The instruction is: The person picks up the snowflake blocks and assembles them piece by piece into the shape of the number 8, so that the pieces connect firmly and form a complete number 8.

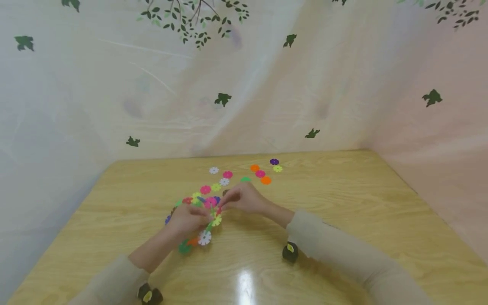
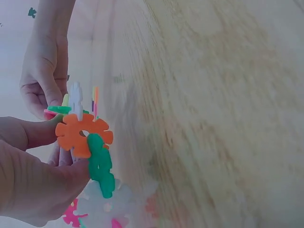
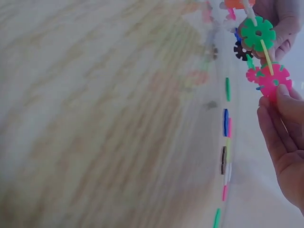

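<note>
Together, left hand [image 1: 187, 220] and right hand [image 1: 245, 198] pinch linked flower discs [image 1: 204, 238] (yellow mark [image 1: 291, 248] on one wrist camera [image 1: 289, 256]: unreadable).

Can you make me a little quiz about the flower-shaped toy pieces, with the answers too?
1. Multiple choice: in the right wrist view, what colour is the right hand pinching?
A) blue
B) pink
C) orange

2. True or false: in the head view, every disc is up at the hands.

3. Fill in: in the left wrist view, the upper end of the green disc nearest the camera overlaps the ____ disc.

Key:
1. B, a pink disc.
2. False: several lie on the wooden table.
3. Orange.
</note>
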A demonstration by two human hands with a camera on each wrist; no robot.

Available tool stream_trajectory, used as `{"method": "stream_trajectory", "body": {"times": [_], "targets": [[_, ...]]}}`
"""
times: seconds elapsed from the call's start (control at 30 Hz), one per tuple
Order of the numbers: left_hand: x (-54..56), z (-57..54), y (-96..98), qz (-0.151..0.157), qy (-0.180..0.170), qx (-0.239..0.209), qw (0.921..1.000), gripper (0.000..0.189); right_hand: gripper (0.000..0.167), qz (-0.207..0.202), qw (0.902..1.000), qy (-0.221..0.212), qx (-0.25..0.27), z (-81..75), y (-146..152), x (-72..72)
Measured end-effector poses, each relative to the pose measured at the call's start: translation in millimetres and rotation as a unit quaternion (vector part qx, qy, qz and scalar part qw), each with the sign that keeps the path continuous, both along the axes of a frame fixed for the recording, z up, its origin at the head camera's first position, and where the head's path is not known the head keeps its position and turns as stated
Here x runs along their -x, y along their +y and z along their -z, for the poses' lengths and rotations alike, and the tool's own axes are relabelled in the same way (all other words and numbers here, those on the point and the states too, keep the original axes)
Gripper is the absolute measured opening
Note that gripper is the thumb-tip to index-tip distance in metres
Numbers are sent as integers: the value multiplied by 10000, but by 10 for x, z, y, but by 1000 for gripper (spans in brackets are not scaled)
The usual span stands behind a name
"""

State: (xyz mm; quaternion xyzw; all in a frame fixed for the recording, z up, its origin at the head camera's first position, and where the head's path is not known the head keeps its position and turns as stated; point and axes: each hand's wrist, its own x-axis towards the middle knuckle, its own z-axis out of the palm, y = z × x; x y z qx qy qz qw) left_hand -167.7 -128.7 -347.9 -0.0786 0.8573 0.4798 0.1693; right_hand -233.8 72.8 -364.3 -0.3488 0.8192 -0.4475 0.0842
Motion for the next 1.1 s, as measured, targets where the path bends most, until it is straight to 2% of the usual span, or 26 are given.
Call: {"method": "stream_trajectory", "body": {"times": [0.17, 0.23, 0.37, 0.47, 0.63, 0.77, 1.1], "targets": [[8, -32, 8, 10, 237, 67, 9997, 30, 24, 294, 9986, -400, -173, -41, 32, 132], [4, -30, 1, 10, 360, 100, 9993, 29, 26, 455, 9978, -423, -239, -47, 40, 199], [-8, -7, -42, 31, 551, 245, 9982, 26, 25, 600, 9965, -159, -563, -9, 5, 303], [-14, 11, -73, 39, 575, 309, 9979, 25, 23, 512, 9944, 147, -916, 49, -71, 346], [-14, 32, -89, 2, 391, 302, 9988, 26, 25, 212, 9874, 458, -1498, 94, -227, 366], [-10, 30, -90, 2, 364, 258, 9990, 25, 30, 204, 9804, 374, -1925, 78, -319, 362], [12, 30, -89, 42, 411, 296, 9987, 24, 21, 302, 9762, 252, -2134, 40, -371, 396]]}}
